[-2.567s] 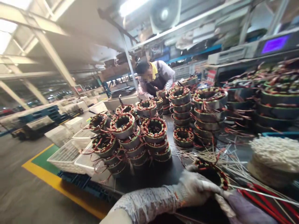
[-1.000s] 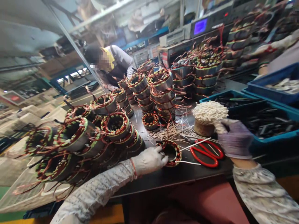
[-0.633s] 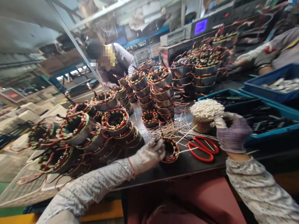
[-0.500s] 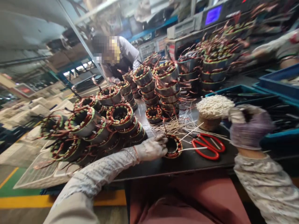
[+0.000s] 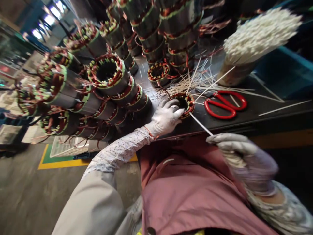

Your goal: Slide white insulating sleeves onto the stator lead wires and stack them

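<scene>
Wire ring [image 5: 190, 103], low and round, on the counter [image 5: 255, 107] near its front edge, hollow side up. Reddish-brown windings packed around a dark open middle, with pale specks dotted along the rim. One brownish lead sticking up at the back left. Left side partly hidden under gloved fingers. Far left in the background, a red patch [image 5: 5, 69], too blurred for reading. Left hand [image 5: 166, 118] in a white knitted glove [image 5: 160, 124] with an orange-trimmed cuff, fingers bent over the near left rim and touching it; firm grip or light rest, impossible to tell. Right hand [image 5: 244, 158] in a grey-white and purple glove [image 5: 260, 169], well clear of the ring, thumb and forefinger closed on the outer end of a white strand [image 5: 201, 124]. Strand straight and slanted, other end at the ring's near right rim; tucked in or only touching, unclear. Just right of the ring, scissors [image 5: 226, 117] with red handles, lying flat. Behind, scattered strands [image 5: 190, 83] in a loose heap. Back right, a thick bundle of white strands [image 5: 261, 36] leaning in a brown holder [image 5: 232, 73]. To the left, leaning stacks of similar rings [image 5: 114, 85]; at the back, more dark stacks [image 5: 181, 31]; close below the counter edge, a pink apron [image 5: 190, 199].
</scene>
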Motion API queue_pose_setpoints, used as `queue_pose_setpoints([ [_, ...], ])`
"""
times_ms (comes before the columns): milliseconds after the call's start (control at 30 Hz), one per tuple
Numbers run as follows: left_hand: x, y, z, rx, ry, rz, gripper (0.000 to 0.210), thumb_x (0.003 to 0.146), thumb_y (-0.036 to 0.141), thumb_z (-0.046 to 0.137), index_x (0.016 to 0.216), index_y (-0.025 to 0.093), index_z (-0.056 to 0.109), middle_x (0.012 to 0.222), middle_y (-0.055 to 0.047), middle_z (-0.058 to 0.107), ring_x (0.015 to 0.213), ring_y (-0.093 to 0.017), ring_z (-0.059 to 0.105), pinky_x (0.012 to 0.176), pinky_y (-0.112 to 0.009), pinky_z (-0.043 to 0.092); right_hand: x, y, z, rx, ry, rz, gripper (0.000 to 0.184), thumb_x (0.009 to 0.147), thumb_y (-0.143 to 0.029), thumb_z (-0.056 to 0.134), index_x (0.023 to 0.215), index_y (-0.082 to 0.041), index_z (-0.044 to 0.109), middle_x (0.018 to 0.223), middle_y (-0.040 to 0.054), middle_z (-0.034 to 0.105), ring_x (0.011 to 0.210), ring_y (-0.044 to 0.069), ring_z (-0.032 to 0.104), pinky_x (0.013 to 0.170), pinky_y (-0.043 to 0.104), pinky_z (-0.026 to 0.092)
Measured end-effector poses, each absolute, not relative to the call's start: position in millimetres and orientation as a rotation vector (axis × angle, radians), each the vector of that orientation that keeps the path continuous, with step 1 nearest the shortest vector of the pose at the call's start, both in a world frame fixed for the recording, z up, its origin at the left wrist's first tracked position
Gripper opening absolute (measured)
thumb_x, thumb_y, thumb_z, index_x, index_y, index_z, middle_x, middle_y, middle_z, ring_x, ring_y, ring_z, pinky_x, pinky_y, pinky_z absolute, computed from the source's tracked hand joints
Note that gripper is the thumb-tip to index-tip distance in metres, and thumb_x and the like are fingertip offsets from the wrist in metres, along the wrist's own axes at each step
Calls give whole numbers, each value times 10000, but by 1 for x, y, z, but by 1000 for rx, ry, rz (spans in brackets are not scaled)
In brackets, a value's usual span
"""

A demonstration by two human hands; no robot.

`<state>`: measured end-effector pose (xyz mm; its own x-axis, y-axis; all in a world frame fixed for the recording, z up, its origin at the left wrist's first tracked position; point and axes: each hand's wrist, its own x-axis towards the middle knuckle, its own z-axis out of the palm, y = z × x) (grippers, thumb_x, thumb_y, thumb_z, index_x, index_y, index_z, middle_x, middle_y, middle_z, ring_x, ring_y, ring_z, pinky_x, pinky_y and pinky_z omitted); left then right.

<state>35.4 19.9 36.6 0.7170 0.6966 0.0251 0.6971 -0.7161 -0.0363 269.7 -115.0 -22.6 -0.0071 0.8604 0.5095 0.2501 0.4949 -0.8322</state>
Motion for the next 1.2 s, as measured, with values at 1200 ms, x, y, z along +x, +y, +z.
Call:
queue_pose_setpoints([
  [1200, 29, 24, 35, -2918, -1165, -58, 558, 962, 342, 677, 1503, 270, 556, 1320, -93, 743, 1424, -289, 542, 1262, -580, 300, 237, -116, -31, -954, -1548, 552, 393, 878, 5, 620, 1152, -273, 662, 1165, 54, 766, 1083, 203, 760, 914, 316, 665],
])
